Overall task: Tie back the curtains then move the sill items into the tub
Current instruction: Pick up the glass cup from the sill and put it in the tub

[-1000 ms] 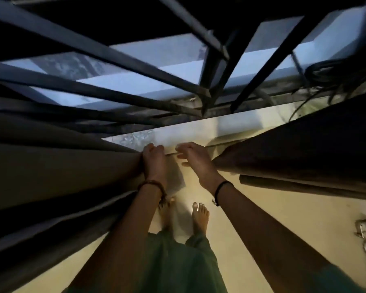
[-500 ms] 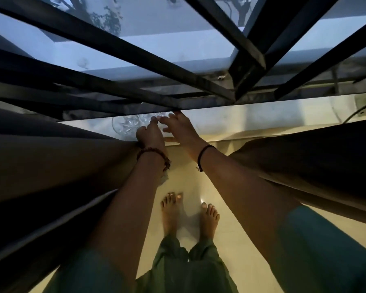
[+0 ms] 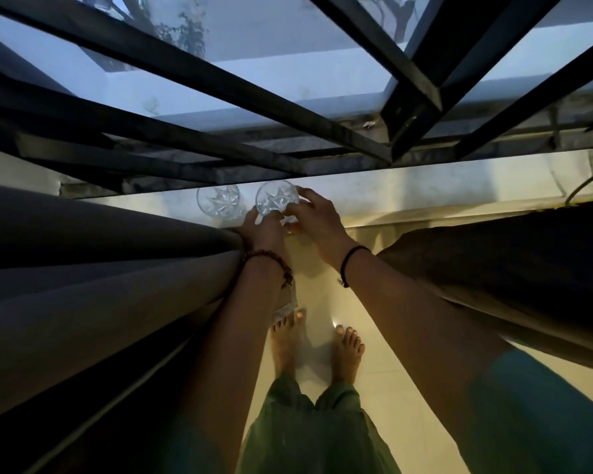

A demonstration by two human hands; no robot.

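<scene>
- Clear cut glass with a star pattern: the right glass [image 3: 276,198] is seen from above over the pale sill [image 3: 425,189], near its front edge. Whether its base touches the sill cannot be told.
- Left glass [image 3: 217,202], of the same pattern, is on the sill just beside the right glass and apart from it, with no hand on it.
- Right hand [image 3: 317,218] reaches in from the right. Its fingers [image 3: 303,196] are curled over the rim and far side of the right glass, grasping it.
- Left hand [image 3: 265,230] is below and to the left of that glass. Its fingers [image 3: 254,215] are curled against the near wall, so the glass is grasped between both hands.
- Bead bracelet [image 3: 267,257] circles the left wrist and a black band [image 3: 354,254] circles the right wrist.
- Left curtain [image 3: 100,285] hangs in heavy grey folds, touching the left forearm. The right curtain [image 3: 493,268] is drawn to the other side, leaving a gap where the arms pass. Any tie is hidden.
- Dark bars [image 3: 220,97] cross the window above the sill, with a pale wall and foliage beyond.
- Bare feet [image 3: 348,350] below green trousers [image 3: 308,432] stand on the cream tiled floor [image 3: 384,388], directly under the hands.
</scene>
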